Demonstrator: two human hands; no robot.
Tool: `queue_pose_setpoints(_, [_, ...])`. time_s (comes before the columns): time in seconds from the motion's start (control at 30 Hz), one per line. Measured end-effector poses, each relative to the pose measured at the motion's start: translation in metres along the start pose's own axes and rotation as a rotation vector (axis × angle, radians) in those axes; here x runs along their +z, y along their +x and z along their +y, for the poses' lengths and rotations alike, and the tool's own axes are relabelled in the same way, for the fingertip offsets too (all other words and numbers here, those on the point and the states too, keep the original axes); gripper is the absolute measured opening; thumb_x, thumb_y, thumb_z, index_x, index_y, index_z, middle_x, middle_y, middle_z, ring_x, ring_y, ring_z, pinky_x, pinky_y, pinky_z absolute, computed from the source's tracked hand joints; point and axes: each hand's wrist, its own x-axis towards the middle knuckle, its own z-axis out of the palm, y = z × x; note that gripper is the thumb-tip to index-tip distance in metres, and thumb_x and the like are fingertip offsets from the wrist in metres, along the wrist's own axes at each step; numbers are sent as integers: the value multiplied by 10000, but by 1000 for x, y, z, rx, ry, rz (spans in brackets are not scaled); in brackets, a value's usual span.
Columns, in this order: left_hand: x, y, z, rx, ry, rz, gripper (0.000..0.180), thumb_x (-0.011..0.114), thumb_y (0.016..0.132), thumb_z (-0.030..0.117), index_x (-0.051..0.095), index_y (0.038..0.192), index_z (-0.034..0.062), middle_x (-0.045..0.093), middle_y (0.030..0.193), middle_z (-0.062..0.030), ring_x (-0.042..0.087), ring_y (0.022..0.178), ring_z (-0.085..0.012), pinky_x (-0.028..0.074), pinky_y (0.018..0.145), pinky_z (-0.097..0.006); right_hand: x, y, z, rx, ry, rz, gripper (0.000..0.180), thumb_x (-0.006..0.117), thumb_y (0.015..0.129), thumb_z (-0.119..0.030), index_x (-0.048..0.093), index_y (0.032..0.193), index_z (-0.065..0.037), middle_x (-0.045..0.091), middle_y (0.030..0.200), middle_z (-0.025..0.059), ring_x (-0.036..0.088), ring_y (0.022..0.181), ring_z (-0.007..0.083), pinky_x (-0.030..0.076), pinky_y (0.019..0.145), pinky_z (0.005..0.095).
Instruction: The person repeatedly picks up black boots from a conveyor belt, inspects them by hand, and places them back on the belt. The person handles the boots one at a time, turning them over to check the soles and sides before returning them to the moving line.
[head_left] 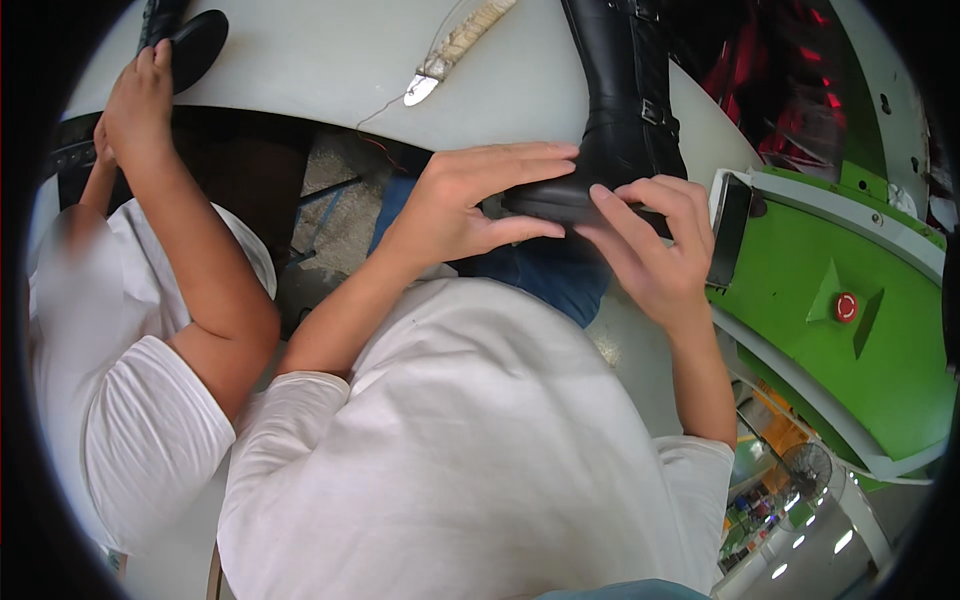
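A tall black boot [625,125] with buckled straps is at the table's near edge, its toe pointing toward me and its shaft running out past the top of the view. My left hand [470,195] has its fingers along the upper side of the toe and its thumb along the lower side. On the other side, my right hand [665,240] grips the toe, with the index fingertip on the leather and the thumb by the sole edge. Part of the sole is hidden behind my fingers.
On the white table [300,60] lies a tool with a wrapped handle [465,40], a bright flat tip and loose thread. At left, another person's hand [140,105] touches a black boot [198,48]. A green machine panel [800,260] with a red button [846,307] stands at right.
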Motion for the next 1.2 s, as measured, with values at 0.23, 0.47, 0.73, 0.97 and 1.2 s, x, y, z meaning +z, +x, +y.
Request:
queue_pose_setpoints(0.23, [10, 3, -9, 65, -72, 50, 564, 1038, 736, 187, 856, 1245, 26, 839, 1303, -165, 832, 1178, -327, 670, 979, -368, 12, 1, 13, 16, 253, 66, 325, 1014, 693, -58, 821, 954, -84, 674, 931, 34, 629, 865, 262, 512, 755, 411])
queue_pose_setpoints(0.47, [11, 6, 0, -39, -134, 77, 437, 1027, 759, 108, 868, 1151, -3, 853, 1233, -193, 843, 1154, -325, 666, 964, -363, -12, 27, 12, 420, 446, -205, 382, 1013, 659, 9, 739, 908, -84, 665, 918, 26, 621, 811, 185, 510, 721, 330])
queue_pose_setpoints(0.73, [4, 10, 3, -103, -127, 40, 410, 1031, 747, 110, 866, 1092, -38, 858, 1200, -199, 854, 1105, -326, 672, 948, -367, -16, 43, 39, 635, 721, -167, 697, 1077, 652, -82, 762, 1274, -84, 736, 1077, 25, 704, 927, 134, 565, 791, 276])
queue_pose_setpoints(0.97, [3, 11, 1, -109, -209, 17, 421, 1035, 752, 108, 876, 1121, -17, 849, 1225, -207, 841, 1155, -330, 653, 1023, -380, -13, 0, 102, 1214, 830, -228, 667, 885, 1023, -354, 650, 1502, 46, 752, 1151, 59, 685, 1047, 112, 541, 925, 279])
queue_pose_setpoints(1.2, [-7, 80, 83, 267, 231, -32, 600, 1047, 708, 225, 845, 1227, 2, 787, 1386, -263, 691, 1427, -413, 549, 1191, -505, -96, 38, 37, 692, 364, 155, 498, 916, 957, -247, 729, 1357, -15, 792, 1111, 90, 757, 962, 188, 588, 852, 330])
